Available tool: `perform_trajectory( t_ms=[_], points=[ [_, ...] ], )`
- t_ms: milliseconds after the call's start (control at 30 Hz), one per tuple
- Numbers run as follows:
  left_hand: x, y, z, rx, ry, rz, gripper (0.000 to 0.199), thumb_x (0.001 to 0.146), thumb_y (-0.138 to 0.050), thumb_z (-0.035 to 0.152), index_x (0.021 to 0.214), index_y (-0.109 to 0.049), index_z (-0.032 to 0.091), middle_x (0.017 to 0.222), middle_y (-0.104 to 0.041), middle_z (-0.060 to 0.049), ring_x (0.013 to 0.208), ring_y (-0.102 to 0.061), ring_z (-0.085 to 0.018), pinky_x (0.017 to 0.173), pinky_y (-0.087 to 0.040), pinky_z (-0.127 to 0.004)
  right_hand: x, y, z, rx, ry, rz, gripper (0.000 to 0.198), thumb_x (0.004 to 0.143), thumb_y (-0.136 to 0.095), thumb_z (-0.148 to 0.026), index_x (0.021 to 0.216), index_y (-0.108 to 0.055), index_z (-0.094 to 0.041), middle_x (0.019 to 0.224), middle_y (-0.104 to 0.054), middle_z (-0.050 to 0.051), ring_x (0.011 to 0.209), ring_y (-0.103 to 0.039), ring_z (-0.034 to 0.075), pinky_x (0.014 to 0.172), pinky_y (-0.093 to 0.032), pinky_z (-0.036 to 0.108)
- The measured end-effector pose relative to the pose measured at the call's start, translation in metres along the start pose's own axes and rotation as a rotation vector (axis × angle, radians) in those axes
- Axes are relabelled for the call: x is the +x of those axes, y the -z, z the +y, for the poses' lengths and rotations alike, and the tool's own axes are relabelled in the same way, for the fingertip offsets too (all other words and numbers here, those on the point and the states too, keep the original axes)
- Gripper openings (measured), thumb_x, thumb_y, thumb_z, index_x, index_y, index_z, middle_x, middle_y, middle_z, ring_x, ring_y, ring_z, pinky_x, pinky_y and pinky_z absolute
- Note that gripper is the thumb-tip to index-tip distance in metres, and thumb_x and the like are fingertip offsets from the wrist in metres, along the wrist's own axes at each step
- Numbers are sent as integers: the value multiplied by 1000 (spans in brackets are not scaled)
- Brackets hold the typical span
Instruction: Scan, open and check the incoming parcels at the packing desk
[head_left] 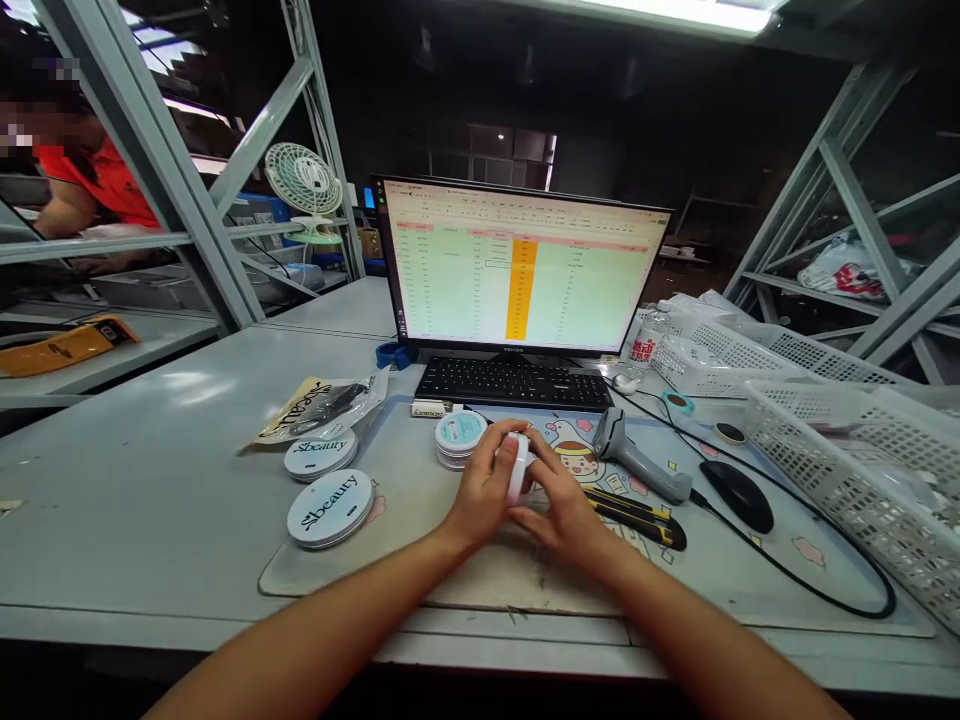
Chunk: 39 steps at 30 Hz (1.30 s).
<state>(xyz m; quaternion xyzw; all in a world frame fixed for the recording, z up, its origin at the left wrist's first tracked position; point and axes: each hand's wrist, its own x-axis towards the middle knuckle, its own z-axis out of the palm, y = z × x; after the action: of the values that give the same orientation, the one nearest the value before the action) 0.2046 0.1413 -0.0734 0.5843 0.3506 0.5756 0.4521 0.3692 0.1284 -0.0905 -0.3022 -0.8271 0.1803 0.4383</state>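
My left hand [487, 484] and my right hand [564, 497] are closed together on a small white flat case [518, 468], held upright above the desk mat. Fingers cover much of it, so its exact kind does not show. Just left of my hands stands a short stack of round white containers with a pale blue label [461, 434]. Farther left are two stacks of flat round cases marked "beauty", a nearer stack [331, 508] and a farther stack [321, 453]. Behind them lies a clear plastic pouch [322, 405] with dark contents.
A monitor [517, 270] showing a spreadsheet stands behind a black keyboard [514, 382]. Right of my hands lie a barcode scanner [641, 460], box cutters [637, 517] and a black mouse [736, 495]. White perforated baskets [847, 420] line the right side. A co-worker [97, 175] is beyond the left frame.
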Motion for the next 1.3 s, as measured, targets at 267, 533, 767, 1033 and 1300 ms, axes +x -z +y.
perform_trajectory(
  t_ms=[267, 533, 767, 1033, 1300],
  points=[
    [29, 12, 22, -397, 700, 20, 42, 109, -56, 49, 95, -73, 14, 85, -74, -8, 69, -70, -17, 59, -54, -24, 7, 1, 6, -457, 356, -105, 20, 94, -57, -3, 104, -59, -21, 167, -43, 22, 165, -21, 33, 122, -47, 62],
    [32, 40, 13, -279, 751, -361, 71, 86, -68, 86, 96, -72, 16, 84, -75, -10, 74, -72, -24, 61, -56, -28, 10, 1, -8, -424, 329, -231, 20, 94, -66, -5, 105, -64, -22, 170, -42, 16, 164, -24, 34, 126, -41, 64],
    [19, 28, 0, 228, -24, -106, 102, 81, -43, 104, 136, -63, 21, 129, -70, -17, 113, -69, -35, 99, -56, -46, 17, 7, -3, 87, -254, -14, 67, 75, -96, -53, 120, -57, -23, 154, -52, 19, 151, -47, 35, 116, -52, 53],
    [12, 21, -5, 356, -119, -81, 76, 92, -51, 89, 130, -66, 25, 133, -68, -13, 121, -65, -36, 104, -54, -48, 4, -3, 6, 179, -277, -2, 57, 73, -93, -51, 99, -50, -25, 115, -64, 6, 102, -66, 23, 90, -61, 40],
    [23, 12, 21, -170, 491, -68, 73, 72, -80, 78, 115, -70, 20, 103, -76, -8, 79, -71, -25, 60, -58, -31, 5, 15, -5, -368, 78, -204, 17, 100, -69, -24, 113, -57, -25, 174, -33, 15, 163, -30, 31, 128, -40, 54]
  ],
)
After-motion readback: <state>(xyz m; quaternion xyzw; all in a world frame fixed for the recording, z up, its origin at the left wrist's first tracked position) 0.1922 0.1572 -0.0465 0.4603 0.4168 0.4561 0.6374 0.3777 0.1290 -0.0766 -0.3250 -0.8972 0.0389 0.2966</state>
